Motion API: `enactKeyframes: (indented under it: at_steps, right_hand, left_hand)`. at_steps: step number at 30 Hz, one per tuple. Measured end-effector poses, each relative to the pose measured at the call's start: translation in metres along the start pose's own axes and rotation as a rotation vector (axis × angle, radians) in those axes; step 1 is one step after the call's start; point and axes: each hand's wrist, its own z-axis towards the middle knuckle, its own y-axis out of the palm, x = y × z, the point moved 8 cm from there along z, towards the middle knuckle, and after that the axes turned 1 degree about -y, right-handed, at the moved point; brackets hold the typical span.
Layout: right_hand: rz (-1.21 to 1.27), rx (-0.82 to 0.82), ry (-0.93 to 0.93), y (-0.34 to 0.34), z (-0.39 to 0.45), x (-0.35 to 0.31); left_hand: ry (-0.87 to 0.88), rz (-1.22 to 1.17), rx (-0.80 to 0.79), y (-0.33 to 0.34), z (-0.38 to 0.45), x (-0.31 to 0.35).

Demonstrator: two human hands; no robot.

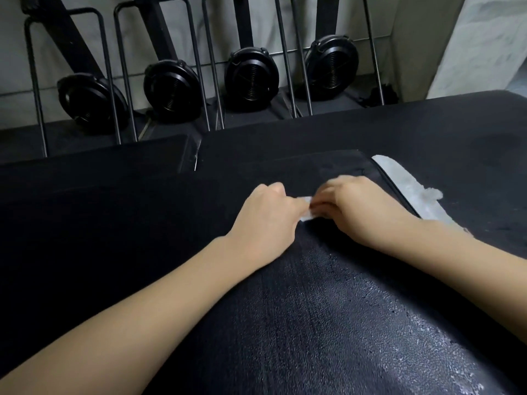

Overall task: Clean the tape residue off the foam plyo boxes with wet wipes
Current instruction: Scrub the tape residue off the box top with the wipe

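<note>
Both hands meet on top of the black foam plyo box point(328, 309): the left hand point(268, 218) and right hand point(356, 209) pinch a small wet wipe point(306, 208) between them, near whitish tape residue point(410, 189).

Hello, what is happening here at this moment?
A person is cleaning a black foam plyo box. Both hands meet at one small white wet wipe: the left hand and the right hand each pinch it against the top. A strip of whitish tape residue remains on the right.
</note>
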Motion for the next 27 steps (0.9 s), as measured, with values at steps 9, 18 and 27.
enactKeyframes:
  at_steps: [9,18,27]
  right_hand:
    - [0.047,0.016,0.197,0.012,0.03,0.033]
    - [0.116,0.01,0.07,-0.023,-0.094,-0.043]
    - [0.046,0.115,0.083,-0.011,-0.067,-0.032]
  left_hand:
    - [-0.168,-0.034,-0.239,0.011,0.037,-0.012]
    - [0.067,0.011,-0.245,-0.02,-0.06,0.068]
    - [0.009,0.135,-0.142,-0.019,-0.039,0.048]
